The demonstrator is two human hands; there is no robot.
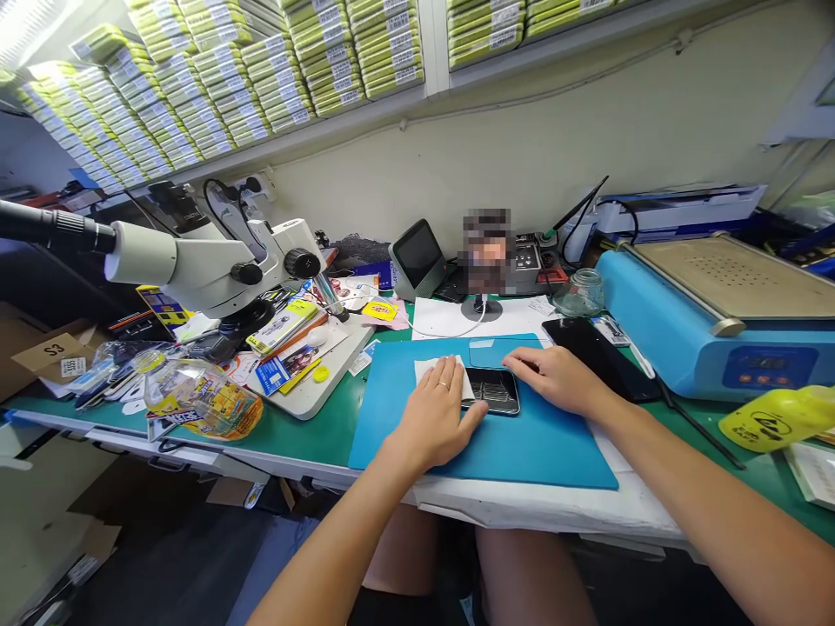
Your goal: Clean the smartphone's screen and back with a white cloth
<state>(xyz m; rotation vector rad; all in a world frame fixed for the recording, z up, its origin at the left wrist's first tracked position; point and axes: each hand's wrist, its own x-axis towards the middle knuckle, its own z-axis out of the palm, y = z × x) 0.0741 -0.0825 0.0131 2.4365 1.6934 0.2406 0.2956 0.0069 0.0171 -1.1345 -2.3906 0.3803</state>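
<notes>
A smartphone [501,398] with a dark, streaked glass face lies on a blue work mat [404,448]. My left hand [438,416], a ring on one finger, lies flat with its fingers stretched over a white wipe [425,369]. The wipe covers the phone's left end, and the left thumb rests at its near edge. My right hand [548,376] is at the phone's far right corner, fingers apart; whether they touch it, I cannot tell. Just behind the phone is a thin, clear, bluish rectangular sheet [484,351].
A microscope [215,269] and a clear plastic jar [196,396] stand on the left. To the right are a black tablet-like panel [597,356], a blue heating plate machine [691,322] and a yellow bottle [773,419]. A glass jar [585,291] stands behind.
</notes>
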